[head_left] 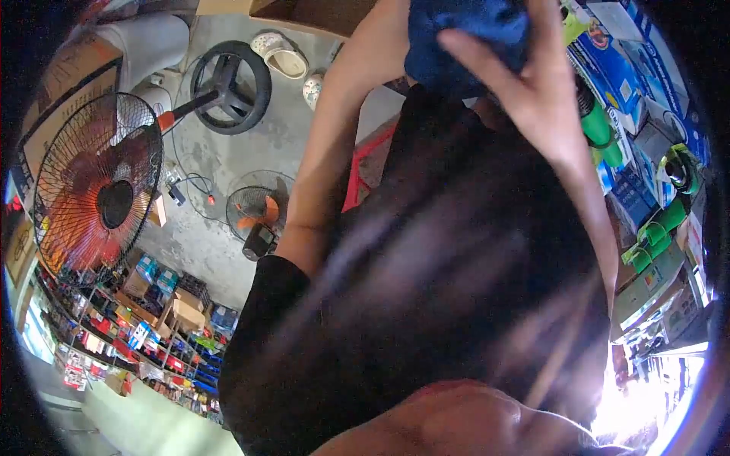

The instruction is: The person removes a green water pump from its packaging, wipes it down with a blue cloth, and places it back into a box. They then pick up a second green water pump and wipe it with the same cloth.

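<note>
A dark blue piece of cloth is bunched at the top of the view, in front of my black shirt. My right hand lies over the right side of the cloth, thumb stretched out across it and apart from the fingers. The top edge of the view cuts off those fingertips. On the left, my left forearm reaches up to the cloth; my left hand is hidden behind it or outside the view.
A standing fan with an orange hub is on the left, a smaller fan on the concrete floor. White clogs lie near a cardboard box. Blue boxes and green items crowd the right. Stocked shelves stand lower left.
</note>
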